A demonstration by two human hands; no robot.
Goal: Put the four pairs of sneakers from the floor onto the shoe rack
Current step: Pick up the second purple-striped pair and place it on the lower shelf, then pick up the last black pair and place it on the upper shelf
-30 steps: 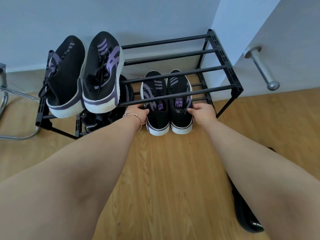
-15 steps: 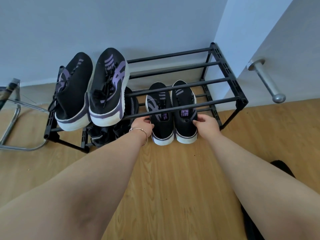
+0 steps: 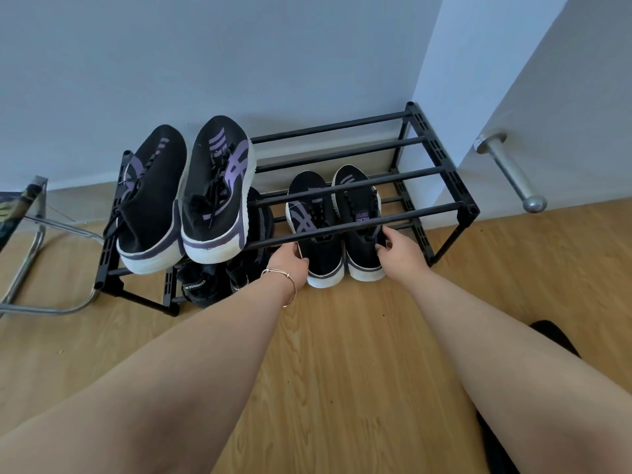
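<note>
Shoe rack top bars bare on the right, large sneakers filling the left, wooden floor open in front

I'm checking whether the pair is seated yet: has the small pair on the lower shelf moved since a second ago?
Yes. The small pair has slid further in under the rack's front top bar; less heel now sticks out in front of it.
</note>
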